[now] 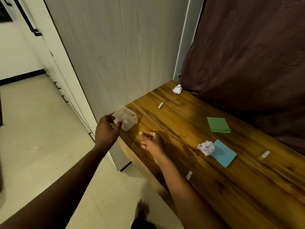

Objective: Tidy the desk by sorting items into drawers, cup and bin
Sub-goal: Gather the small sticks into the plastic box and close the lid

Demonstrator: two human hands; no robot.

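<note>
My left hand (107, 129) grips a clear plastic container (126, 119) by its near rim, tilted over the left end of the wooden desk (214, 187). My right hand (152, 141) hovers just right of it, fingers curled with a ring showing; whether anything lies in it I cannot see. On the desk lie a crumpled white paper (177, 89) at the far end, a small battery (160, 105), a green sticky pad (218, 125), a blue sticky pad (222, 153) with a crumpled paper (206, 147) on its corner, another battery (264, 154), and a small white item (189, 175) near the front edge.
A grey wardrobe panel (115, 55) stands against the desk's left end. A brown curtain (247, 55) hangs along the desk's back. Tiled floor (41, 129) spreads to the left, with cabinet doors and black handles (57, 85). A bare foot (142, 210) shows below.
</note>
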